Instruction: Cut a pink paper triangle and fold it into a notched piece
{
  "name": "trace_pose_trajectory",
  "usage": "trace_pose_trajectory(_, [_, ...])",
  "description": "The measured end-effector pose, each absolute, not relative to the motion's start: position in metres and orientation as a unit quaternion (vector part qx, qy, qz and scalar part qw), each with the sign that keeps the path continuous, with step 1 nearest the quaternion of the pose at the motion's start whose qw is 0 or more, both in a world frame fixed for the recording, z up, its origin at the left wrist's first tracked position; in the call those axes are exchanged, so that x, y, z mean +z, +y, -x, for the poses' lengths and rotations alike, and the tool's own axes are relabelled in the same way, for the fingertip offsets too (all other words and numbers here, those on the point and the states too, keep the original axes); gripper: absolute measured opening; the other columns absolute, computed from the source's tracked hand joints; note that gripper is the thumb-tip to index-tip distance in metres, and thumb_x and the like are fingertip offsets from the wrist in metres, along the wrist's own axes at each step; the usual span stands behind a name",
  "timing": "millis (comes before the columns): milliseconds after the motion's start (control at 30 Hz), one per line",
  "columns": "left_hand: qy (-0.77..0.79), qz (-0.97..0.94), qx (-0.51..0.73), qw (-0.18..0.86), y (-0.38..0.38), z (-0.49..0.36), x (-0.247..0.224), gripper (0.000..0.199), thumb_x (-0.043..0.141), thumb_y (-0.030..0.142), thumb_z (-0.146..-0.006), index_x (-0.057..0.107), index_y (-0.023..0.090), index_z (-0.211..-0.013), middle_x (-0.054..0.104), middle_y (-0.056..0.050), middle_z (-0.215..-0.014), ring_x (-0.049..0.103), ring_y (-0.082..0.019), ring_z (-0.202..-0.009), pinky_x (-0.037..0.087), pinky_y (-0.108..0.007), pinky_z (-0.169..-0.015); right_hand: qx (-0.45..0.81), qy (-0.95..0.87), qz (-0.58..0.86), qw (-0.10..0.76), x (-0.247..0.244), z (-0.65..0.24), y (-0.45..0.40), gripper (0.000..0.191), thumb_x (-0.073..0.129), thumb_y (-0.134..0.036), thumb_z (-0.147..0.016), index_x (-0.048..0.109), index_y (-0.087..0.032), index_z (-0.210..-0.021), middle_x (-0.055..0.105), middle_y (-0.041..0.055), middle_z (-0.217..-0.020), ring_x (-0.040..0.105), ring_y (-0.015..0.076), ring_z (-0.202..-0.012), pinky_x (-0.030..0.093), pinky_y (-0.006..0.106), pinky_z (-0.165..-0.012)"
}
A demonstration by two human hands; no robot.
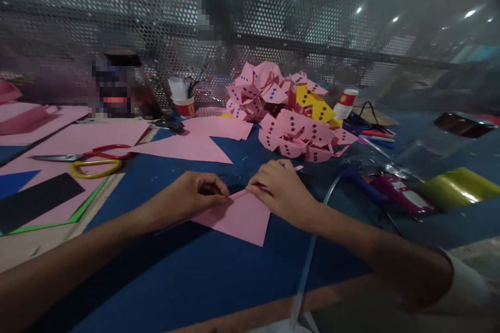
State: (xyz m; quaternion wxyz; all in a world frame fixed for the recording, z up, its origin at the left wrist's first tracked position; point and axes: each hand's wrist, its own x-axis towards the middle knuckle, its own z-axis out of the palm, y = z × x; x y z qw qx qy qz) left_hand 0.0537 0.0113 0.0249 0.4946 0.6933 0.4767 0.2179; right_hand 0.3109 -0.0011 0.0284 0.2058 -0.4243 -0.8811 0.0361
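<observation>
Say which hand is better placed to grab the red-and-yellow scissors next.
Likely the left hand: the scissors lie on its side, and the right hand would have to reach across. Both hold the pink sheet, so the left would need to let go.

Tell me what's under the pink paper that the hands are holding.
Blue tabletop shows along the near edges of the pink paper, whose far edge the left hand and right hand hold. Whatever lies directly beneath is covered and cannot be seen.
</observation>
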Motion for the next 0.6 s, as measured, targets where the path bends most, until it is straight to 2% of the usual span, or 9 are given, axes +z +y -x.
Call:
trace_pose_trajectory(133, [0.486, -0.731, 0.171, 0.447, 0.016, -0.043, 0.031, 0.028, 0.081, 0.050, -0.078, 0.083, 0.023, -0.086, 0.081, -0.005, -0.084, 0.073, -0.024, -0.077, 0.054, -0.029, -0.070, 0.073, -0.869, 0.453, 0.184, 0.027, -0.312, 0.000, 0.025, 0.060, -0.034, -0.106, 0.077, -0.021, -0.093, 0.075, 0.0043, -0.095, 0.059, 0.0221, -0.098, 0.030, 0.041, -0.094])
trace_pose_trajectory(333, [0.489, -0.758, 0.172, 0.395, 0.012, -0.041, 0.032, 0.027, 0.078, 0.051, -0.080, 0.085, 0.025, -0.084, 0.081, -0.004, -0.082, 0.072, -0.024, -0.076, 0.051, -0.028, -0.066, 0.095, -0.863, 0.474, 0.145, 0.028, -0.308, -0.001, 0.024, 0.060, -0.033, -0.105, 0.077, -0.020, -0.095, 0.076, 0.0061, -0.099, 0.061, 0.0247, -0.101, 0.032, 0.042, -0.093])
trace_pose_trajectory(467, [0.521, -0.783, 0.180, 0.290, 0.008, -0.041, 0.033, 0.020, 0.074, 0.045, -0.080, 0.083, 0.027, -0.078, 0.078, -0.001, -0.078, 0.067, -0.020, -0.068, 0.045, -0.027, -0.062, 0.102, -0.859, 0.475, 0.160, 0.027, -0.308, -0.002, 0.017, 0.063, -0.030, -0.102, 0.074, -0.021, -0.095, 0.076, 0.0045, -0.099, 0.061, 0.0242, -0.100, 0.032, 0.042, -0.093])
trace_pose_trajectory(600, [0.523, -0.792, 0.169, 0.265, 0.007, -0.042, 0.031, 0.017, 0.071, 0.039, -0.080, 0.081, 0.026, -0.078, 0.078, -0.002, -0.082, 0.068, -0.022, -0.072, 0.046, -0.028, -0.065, 0.079, -0.863, 0.467, 0.178, 0.023, -0.307, -0.004, 0.012, 0.064, -0.029, -0.101, 0.071, -0.022, -0.095, 0.074, 0.0036, -0.098, 0.059, 0.0234, -0.099, 0.032, 0.040, -0.091])
